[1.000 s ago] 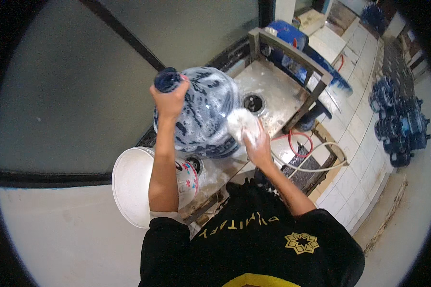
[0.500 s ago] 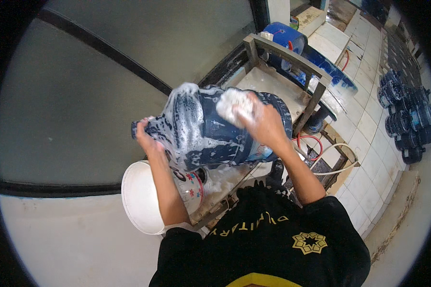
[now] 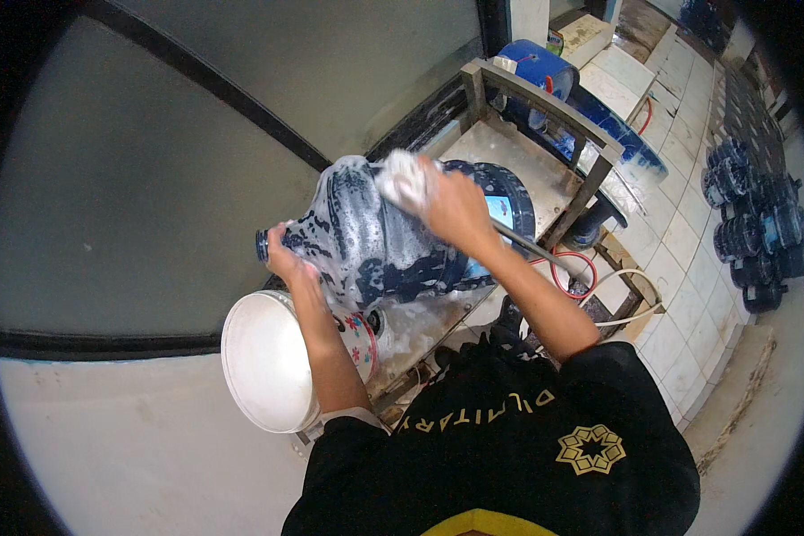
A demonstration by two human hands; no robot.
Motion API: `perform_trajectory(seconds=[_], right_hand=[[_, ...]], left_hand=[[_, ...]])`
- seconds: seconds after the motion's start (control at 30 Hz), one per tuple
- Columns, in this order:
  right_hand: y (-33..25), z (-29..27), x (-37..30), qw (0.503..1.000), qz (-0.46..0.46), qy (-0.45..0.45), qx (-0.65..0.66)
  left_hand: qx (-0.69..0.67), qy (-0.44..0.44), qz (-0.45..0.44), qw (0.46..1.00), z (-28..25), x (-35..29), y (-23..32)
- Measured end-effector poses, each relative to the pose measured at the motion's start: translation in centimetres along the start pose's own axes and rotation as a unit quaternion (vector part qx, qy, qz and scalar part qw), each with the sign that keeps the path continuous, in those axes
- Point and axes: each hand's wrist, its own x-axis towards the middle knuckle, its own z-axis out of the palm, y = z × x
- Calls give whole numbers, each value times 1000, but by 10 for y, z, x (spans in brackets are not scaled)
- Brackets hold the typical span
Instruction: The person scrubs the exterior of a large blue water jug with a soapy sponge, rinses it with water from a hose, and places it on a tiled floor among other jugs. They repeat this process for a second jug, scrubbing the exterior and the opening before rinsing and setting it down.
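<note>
While the left grip is curled about the neck end of a big blue bottle, the right grip is closed on a soapy white wad and has it against the bottle's upper side. The bottle lies on its side over the metal counter, its mouth just poking out beyond the left fingers and its base away to the right, past the right hand. So most of its body sits between and below the two hands, lathered thickly toward the shoulder, with a pale blue label near the base. I can't tell from here how much of its weight the counter takes.

A white bucket stands tipped just beside the left forearm, its mouth facing me. Over by the right forearm there's a looped red hose, and well apart, along the wall, a cluster of dark blue bottles.
</note>
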Motion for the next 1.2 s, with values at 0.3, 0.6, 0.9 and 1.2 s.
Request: perform_trajectory(seconds=[0.3,0.6,0.9,1.2], right_hand=[[9,-2,-53,988,116,-101,6],[27,-4,-79,985,111,-135,-3],[86,8,-23,991,127,21,-25],[118,18,-137,989,125,-70,-38]], left_hand=[[-50,-42,4,998,-24,7,-1],[-25,-30,-11,999,-33,3,-7],[-64,-89,-19,994,-22,-8,-5],[-14,-18,-16,1000,-32,-4,-9]])
